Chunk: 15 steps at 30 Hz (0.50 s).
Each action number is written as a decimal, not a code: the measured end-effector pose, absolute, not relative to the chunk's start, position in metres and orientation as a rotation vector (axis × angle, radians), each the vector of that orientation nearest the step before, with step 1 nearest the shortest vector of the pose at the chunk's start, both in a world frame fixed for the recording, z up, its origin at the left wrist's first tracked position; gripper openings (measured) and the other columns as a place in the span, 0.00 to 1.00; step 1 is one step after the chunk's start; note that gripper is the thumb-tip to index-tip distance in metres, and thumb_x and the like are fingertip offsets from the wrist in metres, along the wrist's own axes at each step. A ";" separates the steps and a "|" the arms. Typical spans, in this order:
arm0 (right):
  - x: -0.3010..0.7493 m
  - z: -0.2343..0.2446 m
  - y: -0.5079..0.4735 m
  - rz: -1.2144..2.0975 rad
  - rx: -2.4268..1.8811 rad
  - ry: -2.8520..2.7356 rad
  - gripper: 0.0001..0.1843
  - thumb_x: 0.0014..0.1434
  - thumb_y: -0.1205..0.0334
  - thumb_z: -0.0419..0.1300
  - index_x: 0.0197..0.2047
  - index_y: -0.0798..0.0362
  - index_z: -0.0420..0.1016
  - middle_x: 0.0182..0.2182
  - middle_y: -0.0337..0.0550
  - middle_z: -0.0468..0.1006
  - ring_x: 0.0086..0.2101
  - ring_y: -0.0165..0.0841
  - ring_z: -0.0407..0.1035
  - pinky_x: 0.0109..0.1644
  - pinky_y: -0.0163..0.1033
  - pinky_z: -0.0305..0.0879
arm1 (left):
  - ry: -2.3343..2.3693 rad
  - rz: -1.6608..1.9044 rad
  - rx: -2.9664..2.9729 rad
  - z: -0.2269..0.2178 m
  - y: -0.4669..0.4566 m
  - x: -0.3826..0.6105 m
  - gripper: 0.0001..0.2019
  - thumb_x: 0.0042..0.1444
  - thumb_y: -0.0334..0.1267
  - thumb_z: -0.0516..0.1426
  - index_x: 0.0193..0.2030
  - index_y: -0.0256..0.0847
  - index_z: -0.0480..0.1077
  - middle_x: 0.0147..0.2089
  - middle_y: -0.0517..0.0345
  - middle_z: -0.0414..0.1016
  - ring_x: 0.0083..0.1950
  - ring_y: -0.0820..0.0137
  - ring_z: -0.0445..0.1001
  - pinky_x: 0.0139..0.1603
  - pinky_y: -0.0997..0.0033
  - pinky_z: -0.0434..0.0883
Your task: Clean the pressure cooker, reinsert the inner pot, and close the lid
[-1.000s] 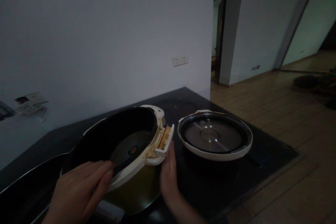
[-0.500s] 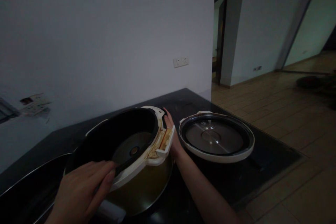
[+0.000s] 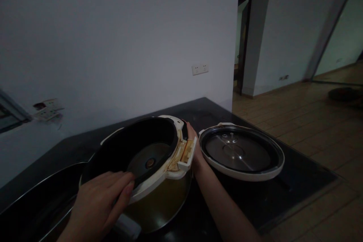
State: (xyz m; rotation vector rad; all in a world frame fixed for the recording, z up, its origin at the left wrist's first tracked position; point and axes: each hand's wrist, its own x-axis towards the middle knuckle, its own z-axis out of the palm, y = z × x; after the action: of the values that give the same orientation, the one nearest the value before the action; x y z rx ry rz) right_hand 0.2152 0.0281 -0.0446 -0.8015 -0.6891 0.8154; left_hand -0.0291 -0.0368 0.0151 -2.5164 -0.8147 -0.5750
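Note:
An open electric cooker (image 3: 159,196) with a stained white rim and a dark, empty inside stands tilted on the black counter (image 3: 300,185). My left hand (image 3: 99,204) grips its near rim, thumb over the edge. My right hand (image 3: 194,147) reaches round the cooker's far right side behind the white latch, its fingers mostly hidden. The cooker's round lid (image 3: 241,151), white-edged with a metal inner plate, lies upside down on the counter just right of my right hand.
A dark metal basin (image 3: 34,200) sits at the left of the cooker. Wall sockets (image 3: 200,69) are on the white wall behind. The counter ends at the right, above a wooden floor (image 3: 312,121); a doorway (image 3: 244,41) opens beyond.
My right hand has moved from the cooker's near right side round to its far right side. My left hand has kept its grip on the rim. The view has shifted slightly.

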 end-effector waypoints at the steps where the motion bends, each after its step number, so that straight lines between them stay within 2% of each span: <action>1: 0.220 -0.039 0.036 0.828 -0.813 -0.704 0.19 0.61 0.53 0.50 0.45 0.54 0.77 0.47 0.43 0.78 0.51 0.34 0.68 0.59 0.40 0.57 | -0.811 -0.580 -2.517 0.015 -0.037 -0.028 0.20 0.65 0.39 0.42 0.32 0.41 0.73 0.30 0.54 0.79 0.29 0.67 0.76 0.30 0.67 0.68; 3: 0.229 -0.030 0.052 0.855 -0.833 -0.728 0.14 0.61 0.56 0.53 0.36 0.54 0.78 0.39 0.41 0.80 0.45 0.33 0.70 0.57 0.40 0.59 | -0.802 -0.584 -2.518 0.016 -0.036 -0.027 0.20 0.65 0.39 0.42 0.32 0.41 0.73 0.31 0.54 0.79 0.29 0.67 0.76 0.31 0.68 0.68; 5: 0.233 -0.024 0.068 0.899 -0.842 -0.744 0.13 0.61 0.55 0.56 0.34 0.54 0.76 0.35 0.40 0.79 0.40 0.32 0.71 0.53 0.42 0.63 | -0.813 -0.579 -2.523 0.017 -0.036 -0.025 0.19 0.65 0.39 0.43 0.32 0.41 0.73 0.30 0.55 0.79 0.29 0.67 0.75 0.31 0.68 0.67; 9: 0.235 -0.015 0.090 1.009 -0.821 -0.750 0.19 0.61 0.46 0.56 0.37 0.56 0.74 0.31 0.39 0.77 0.31 0.30 0.72 0.42 0.42 0.68 | -0.834 -0.570 -2.544 0.018 -0.038 -0.024 0.19 0.65 0.39 0.43 0.31 0.41 0.73 0.29 0.57 0.78 0.29 0.68 0.75 0.31 0.68 0.66; 12: 0.234 -0.018 0.094 1.030 -0.799 -0.716 0.22 0.58 0.42 0.55 0.33 0.54 0.76 0.24 0.36 0.77 0.27 0.30 0.71 0.40 0.40 0.67 | -0.828 -0.586 -2.543 0.018 -0.040 -0.025 0.19 0.65 0.39 0.43 0.32 0.42 0.73 0.29 0.57 0.78 0.28 0.68 0.74 0.30 0.67 0.66; 15: 0.233 -0.030 0.092 1.032 -0.768 -0.685 0.26 0.53 0.38 0.54 0.29 0.52 0.77 0.22 0.36 0.78 0.28 0.34 0.72 0.41 0.40 0.66 | -0.834 -0.589 -2.539 0.018 -0.039 -0.025 0.19 0.65 0.40 0.43 0.31 0.42 0.73 0.29 0.57 0.78 0.28 0.67 0.74 0.30 0.67 0.65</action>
State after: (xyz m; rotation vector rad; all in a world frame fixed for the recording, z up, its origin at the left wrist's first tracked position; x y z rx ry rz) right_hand 0.2325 0.0920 -0.0296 -0.7676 -0.6846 1.0324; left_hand -0.0247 -0.0389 0.0177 -2.5391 -0.8337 -0.5889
